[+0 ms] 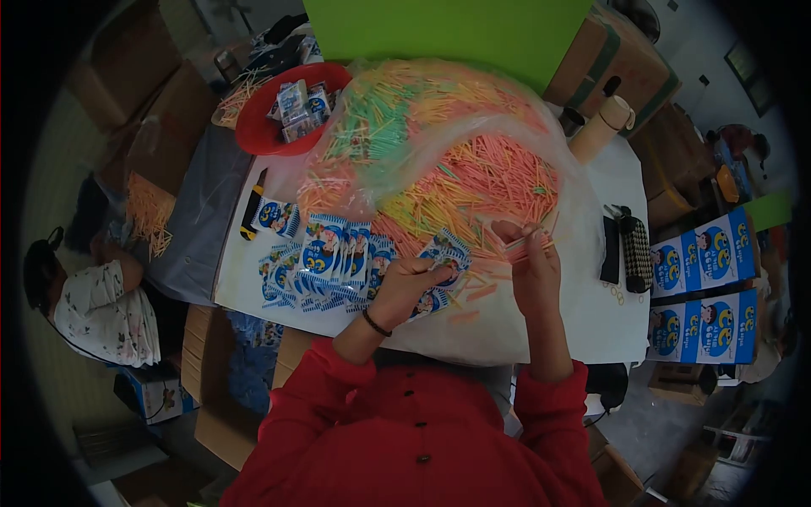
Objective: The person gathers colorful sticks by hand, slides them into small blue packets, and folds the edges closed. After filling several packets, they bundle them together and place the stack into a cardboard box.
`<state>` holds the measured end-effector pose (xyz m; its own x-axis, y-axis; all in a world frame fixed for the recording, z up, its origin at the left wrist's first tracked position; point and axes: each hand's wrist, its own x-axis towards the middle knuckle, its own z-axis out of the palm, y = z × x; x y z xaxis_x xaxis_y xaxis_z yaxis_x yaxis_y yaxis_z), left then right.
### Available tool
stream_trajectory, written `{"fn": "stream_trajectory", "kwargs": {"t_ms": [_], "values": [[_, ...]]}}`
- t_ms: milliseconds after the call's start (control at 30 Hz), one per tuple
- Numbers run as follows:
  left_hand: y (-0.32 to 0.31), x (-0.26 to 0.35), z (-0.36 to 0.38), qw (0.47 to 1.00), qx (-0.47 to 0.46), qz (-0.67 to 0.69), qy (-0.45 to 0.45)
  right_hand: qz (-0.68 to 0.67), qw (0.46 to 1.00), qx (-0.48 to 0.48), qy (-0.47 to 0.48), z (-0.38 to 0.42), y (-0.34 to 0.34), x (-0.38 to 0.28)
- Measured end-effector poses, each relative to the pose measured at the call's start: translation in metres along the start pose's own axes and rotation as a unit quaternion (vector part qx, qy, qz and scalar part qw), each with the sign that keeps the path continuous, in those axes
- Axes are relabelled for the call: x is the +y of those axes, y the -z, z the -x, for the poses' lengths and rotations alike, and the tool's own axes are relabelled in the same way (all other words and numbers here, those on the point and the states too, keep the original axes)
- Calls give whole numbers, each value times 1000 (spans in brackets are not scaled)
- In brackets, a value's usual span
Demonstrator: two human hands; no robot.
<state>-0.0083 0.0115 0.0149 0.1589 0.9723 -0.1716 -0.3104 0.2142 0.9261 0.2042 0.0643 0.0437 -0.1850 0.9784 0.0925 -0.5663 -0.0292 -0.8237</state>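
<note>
- Sprawling over the white table [612, 334], the clear bag [448, 139] is biggest: mouth open, full of pink, yellow, orange & green sticks. Prob. heavy as a whole, film soft & slippery; take w/ 2 hands by gathered folds, not 1 thin edge.
- Packet pile [325, 253]: blue/white, spread along the near L edge of the tabletop. Each prob. v. light, slick, a bit bendy; lift 1 at a time by a crimped end, as overlapping ones may slide.
- Red bowl [252, 127], far L, w/ more packets inside: looks stiff; rim = best hold.
- L hand [401, 291]: thumb & fingers closed on a packet [452, 252], just in front of the bag. Light squeeze only, contents prob. brittle; can't tell if its end is open.
- R hand [538, 266]: thumb & fingertips pinched round a few thin sticks [515, 248], R of that packet. Prob. featherlight, stiff, snap easily; hold mid-length, min. pressure, ends lined up.
- Loose bits [481, 292] on the table, nr. both hands: smallest; fingertip pick-up, prob. fragile.
</note>
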Motion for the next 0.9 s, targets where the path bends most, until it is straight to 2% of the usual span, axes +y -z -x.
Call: {"fn": "stream_trajectory", "kwargs": {"t_ms": [33,100,133,200,233,300,433,500,633,700,800,900], "values": [[1,-1,2,1000,0,-1,4,-2,1000,3,-2,5,-7,2],[2,-2,4,996,20,-24,89,-6,1000,-23,-8,11,-20,5],[2,-3,5,995,20,-24,90,-6,1000,-22,-8,13,-30,3],[0,-6,6,993,-1,-120,-17,43,995,-90,24,16,-48,2],[1,-8,6,993,0,-120,-18,43,995,-90,24,17,-52,5],[2,-14,6,988,-22,-117,-95,28,997,-69,-14,18,-56,8],[4,-19,8,986,-32,-114,-116,42,996,-64,-46,15,-48,15],[5,-18,9,986,-43,-120,-108,157,978,-139,-22,14,-39,18],[4,-23,10,990,-55,-88,-93,238,953,-185,-17,18,-28,28],[4,-30,8,986,-85,-39,-140,395,878,-267,23,17,-25,24],[3,-20,11,987,-130,-7,-98,399,877,-266,4,23,-33,14],[0,-25,14,990,-114,66,-45,421,865,-273,22,21,-38,1]]}}
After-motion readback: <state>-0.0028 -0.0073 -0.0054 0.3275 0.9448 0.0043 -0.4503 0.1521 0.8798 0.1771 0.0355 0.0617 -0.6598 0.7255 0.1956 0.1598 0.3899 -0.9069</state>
